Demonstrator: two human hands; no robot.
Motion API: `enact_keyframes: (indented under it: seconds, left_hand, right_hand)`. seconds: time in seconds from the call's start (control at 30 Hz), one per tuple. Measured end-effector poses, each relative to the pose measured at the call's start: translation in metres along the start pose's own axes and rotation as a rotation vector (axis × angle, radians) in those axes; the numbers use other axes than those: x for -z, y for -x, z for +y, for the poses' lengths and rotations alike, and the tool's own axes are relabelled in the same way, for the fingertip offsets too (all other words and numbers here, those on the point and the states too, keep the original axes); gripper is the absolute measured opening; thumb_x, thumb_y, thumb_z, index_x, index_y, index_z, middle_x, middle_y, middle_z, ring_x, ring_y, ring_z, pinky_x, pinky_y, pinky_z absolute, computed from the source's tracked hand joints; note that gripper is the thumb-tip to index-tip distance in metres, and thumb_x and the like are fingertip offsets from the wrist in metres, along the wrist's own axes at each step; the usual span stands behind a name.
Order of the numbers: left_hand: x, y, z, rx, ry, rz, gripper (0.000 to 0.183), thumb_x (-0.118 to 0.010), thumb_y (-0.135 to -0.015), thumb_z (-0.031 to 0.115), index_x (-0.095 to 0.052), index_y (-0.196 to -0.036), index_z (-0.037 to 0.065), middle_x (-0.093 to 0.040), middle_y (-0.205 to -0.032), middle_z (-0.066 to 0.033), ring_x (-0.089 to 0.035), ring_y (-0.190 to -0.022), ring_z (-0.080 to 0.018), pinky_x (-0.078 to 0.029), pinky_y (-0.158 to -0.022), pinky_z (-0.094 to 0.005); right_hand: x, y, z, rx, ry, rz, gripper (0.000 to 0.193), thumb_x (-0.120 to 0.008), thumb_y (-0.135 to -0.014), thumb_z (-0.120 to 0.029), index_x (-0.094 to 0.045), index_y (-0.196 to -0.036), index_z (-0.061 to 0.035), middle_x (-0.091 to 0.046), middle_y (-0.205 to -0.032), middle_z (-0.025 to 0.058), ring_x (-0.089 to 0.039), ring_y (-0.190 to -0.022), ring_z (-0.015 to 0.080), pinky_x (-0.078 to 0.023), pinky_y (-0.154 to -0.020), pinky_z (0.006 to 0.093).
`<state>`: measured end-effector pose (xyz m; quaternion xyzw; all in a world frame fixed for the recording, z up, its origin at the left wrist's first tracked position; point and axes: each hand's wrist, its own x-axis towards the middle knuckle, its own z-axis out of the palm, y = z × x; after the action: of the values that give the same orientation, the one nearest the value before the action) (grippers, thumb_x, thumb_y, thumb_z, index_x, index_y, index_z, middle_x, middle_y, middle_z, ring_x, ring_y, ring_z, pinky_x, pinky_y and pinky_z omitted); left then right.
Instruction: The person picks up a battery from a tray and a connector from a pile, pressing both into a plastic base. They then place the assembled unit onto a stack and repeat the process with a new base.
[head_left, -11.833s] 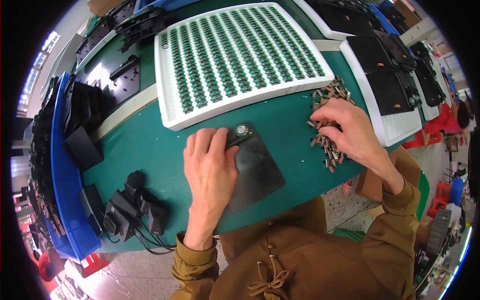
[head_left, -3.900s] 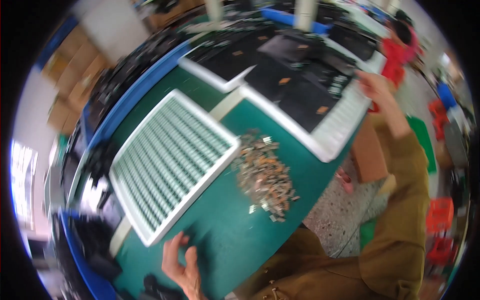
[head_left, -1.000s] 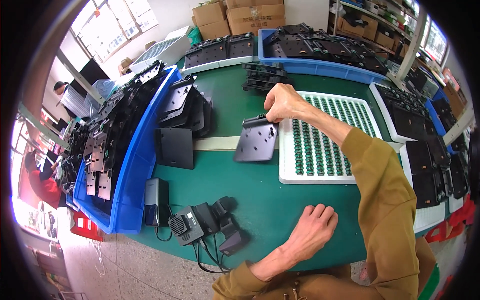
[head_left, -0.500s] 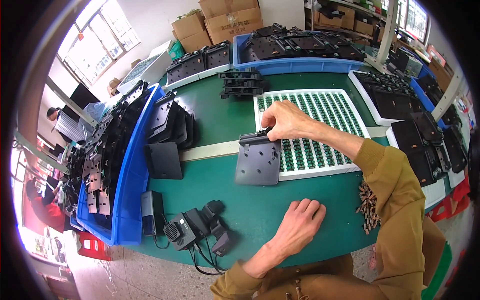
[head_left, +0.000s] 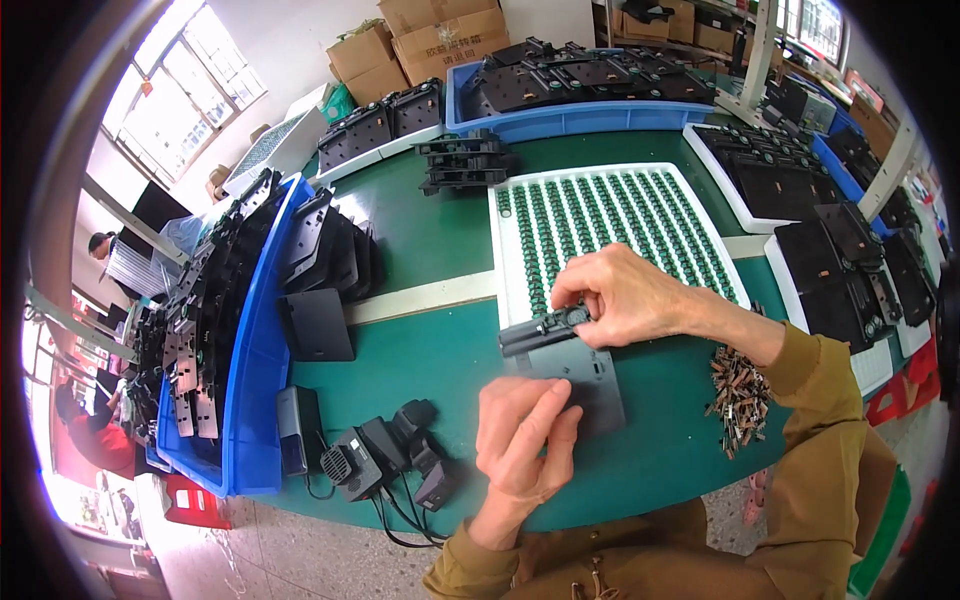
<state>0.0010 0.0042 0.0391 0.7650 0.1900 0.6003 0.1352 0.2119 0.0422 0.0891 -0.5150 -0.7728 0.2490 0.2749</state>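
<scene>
Right hand: your right hand (head_left: 612,300) is clamped on the thick bar end of the black panel (head_left: 598,388), thumb and fingers pressed around the right part of that bar.
Left hand: your left hand (head_left: 525,440) is just beside the panel on its near left side, fingers curled, the fingertips overlapping the plate from this view; you cannot tell here whether they grip or touch it.
Between the hands: they stand apart, the left nearer to you, the right farther off and to the right.
Black panel: it is in front of you at the near edge of the white tray (head_left: 508,265), its bar toward the far left and its flat plate reaching toward you, slightly blurred.
White tray: it lies on the green tabletop (head_left: 430,375) beyond your hands, filled with rows of small green pieces.
Small metal parts: a loose pile of small parts (head_left: 738,405), brown and silvery, lies to the right of the panel, near your right sleeve.
Near left: a black device with cables (head_left: 375,460) sits beside an upright black box (head_left: 298,430).
Far left: a blue bin (head_left: 250,400) holds many black panels, with a loose black plate (head_left: 316,325) just to its right.
Far side: a stack of black brackets (head_left: 460,162) stands near the tray's far left corner, in front of another blue bin (head_left: 590,122).
</scene>
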Motion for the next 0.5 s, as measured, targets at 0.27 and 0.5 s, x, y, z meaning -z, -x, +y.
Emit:
enact_keyframes:
  seconds: [0.27,0.5]
  left_hand:
    - [-0.008,0.000,-0.005,0.066,-0.015,-0.100,0.034,-0.073,-0.067,-0.008,-0.068,-0.100,-0.004,-0.065,-0.088,-0.0152,-0.062,-0.076,-0.0302,-0.048,-0.070,-0.0383]
    - [-0.025,0.013,-0.009,0.195,-0.036,-0.362,0.039,-0.075,-0.068,-0.003,-0.066,-0.106,-0.001,-0.063,-0.096,-0.0109,-0.059,-0.085,-0.0294,-0.047,-0.073,-0.0387]
  right_hand:
    - [-0.012,0.038,0.015,0.144,0.045,-0.099,0.028,-0.071,-0.064,0.001,-0.067,-0.092,0.0012,-0.064,-0.081,0.0084,-0.062,-0.064,0.0180,-0.052,-0.059,0.0296]
    - [-0.019,0.053,0.030,0.061,0.001,-0.114,0.027,-0.071,-0.067,0.004,-0.067,-0.094,0.0017,-0.066,-0.082,0.0084,-0.064,-0.066,0.0180,-0.053,-0.060,0.0296]
